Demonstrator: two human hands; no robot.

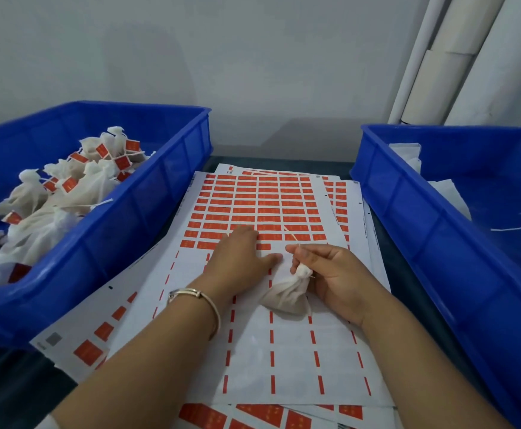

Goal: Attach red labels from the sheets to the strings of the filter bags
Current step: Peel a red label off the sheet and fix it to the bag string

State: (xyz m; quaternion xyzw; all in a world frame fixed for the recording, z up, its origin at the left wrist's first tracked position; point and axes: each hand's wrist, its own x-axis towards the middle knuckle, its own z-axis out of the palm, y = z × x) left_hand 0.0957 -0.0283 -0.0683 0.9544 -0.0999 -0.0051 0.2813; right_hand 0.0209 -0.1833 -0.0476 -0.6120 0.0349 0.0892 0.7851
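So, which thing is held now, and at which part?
The right hand pinches the filter bag by its string, just above the tied neck. The left hand rests on the label sheet, holding nothing.

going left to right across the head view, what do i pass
left blue bin of labelled filter bags → left hand on the label sheet → right hand holding a filter bag → right blue bin

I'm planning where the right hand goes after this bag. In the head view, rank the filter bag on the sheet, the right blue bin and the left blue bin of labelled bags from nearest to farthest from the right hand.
1. Filter bag: at the right hand, whose fingers pinch its string.
2. Right blue bin: just to the right.
3. Left blue bin: across the label sheet, far left.
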